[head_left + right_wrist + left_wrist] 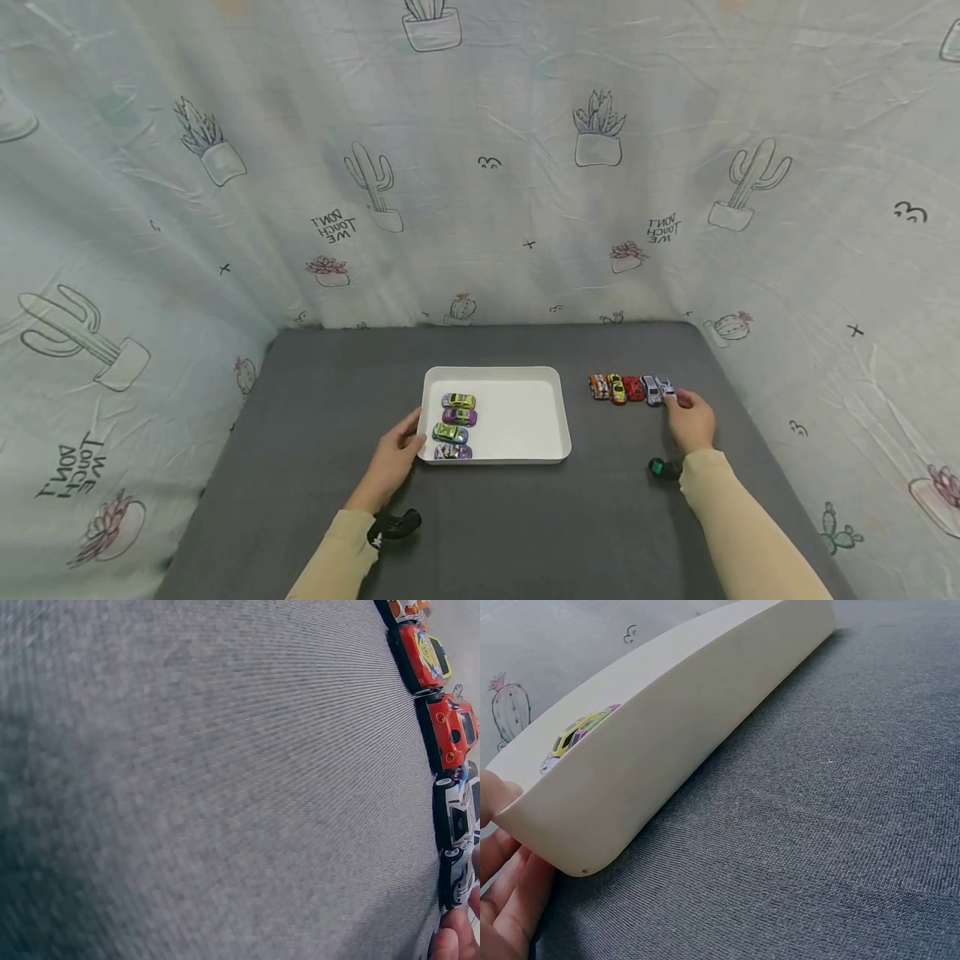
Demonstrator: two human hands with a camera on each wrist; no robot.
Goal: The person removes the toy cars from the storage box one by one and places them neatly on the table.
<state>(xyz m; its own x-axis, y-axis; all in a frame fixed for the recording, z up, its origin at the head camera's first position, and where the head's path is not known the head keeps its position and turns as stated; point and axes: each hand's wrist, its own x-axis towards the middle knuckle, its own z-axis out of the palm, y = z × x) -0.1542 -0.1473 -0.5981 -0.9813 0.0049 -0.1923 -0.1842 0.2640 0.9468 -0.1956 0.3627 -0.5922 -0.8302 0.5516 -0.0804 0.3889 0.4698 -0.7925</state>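
A white tray (525,457) lies mid-table with several toy cars (455,425) lined up along its left side. My left hand (396,457) holds the tray's near left corner. In the left wrist view the thumb sits on the rim, the fingers (506,900) lie against the tray wall (667,750), and a yellow car (577,733) peeks over it. To the right of the tray stands a row of several toy cars (630,388). My right hand (688,419) pinches the rightmost silver car (666,388). In the right wrist view the fingertips (450,941) touch that silver car (456,876).
The grey table top (337,392) is walled on three sides by a cactus-print curtain (480,208). A black wrist camera (395,525) sits on the left arm and another wrist camera (663,468) on the right. The table's right edge runs close behind the row of cars.
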